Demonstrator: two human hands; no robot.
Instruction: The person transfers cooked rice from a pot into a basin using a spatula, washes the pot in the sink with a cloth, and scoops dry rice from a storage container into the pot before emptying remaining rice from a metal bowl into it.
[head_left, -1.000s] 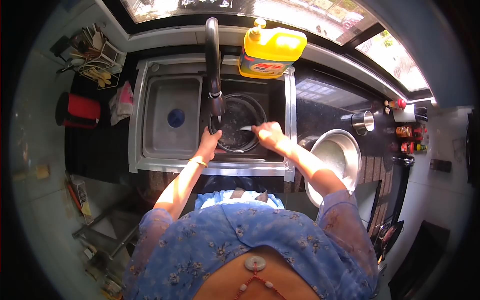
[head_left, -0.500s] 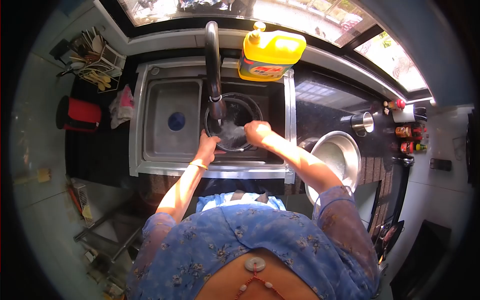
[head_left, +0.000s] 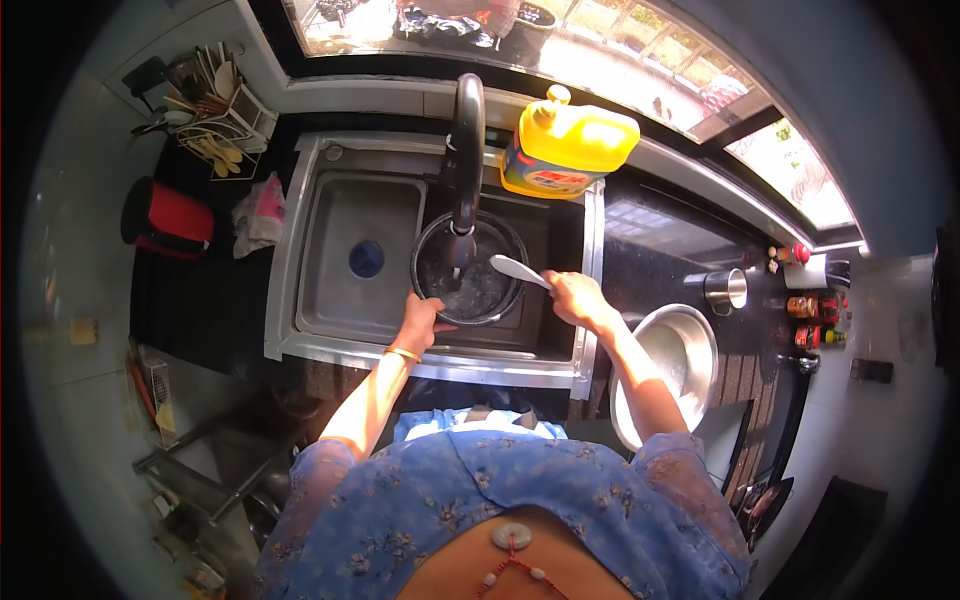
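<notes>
A round dark pot [head_left: 419, 285] with sudsy water [head_left: 475, 298] in it stands in the right basin of the sink [head_left: 584, 345], under the black faucet [head_left: 466, 150]. My left hand [head_left: 421, 322] grips the pot's near-left rim. At the pot's right side, my right hand [head_left: 575, 298] is closed around a white spoon-shaped utensil [head_left: 518, 269]. Its rounded end reaches over the pot's right rim, above the water. Whether it is a spoon, a paddle or a brush I cannot make out.
Behind the sink stands a yellow jug [head_left: 570, 150]. A metal basin [head_left: 708, 345] and a steel cup [head_left: 725, 289] are on the right counter, with condiment jars [head_left: 803, 307] beyond. On the left are a cloth [head_left: 260, 215], a red-and-black container [head_left: 170, 218] and a utensil rack [head_left: 240, 125].
My right hand has moved right and away from the pot's interior, and the white utensil now shows. My left hand stays on the rim. The camera view has shifted.
</notes>
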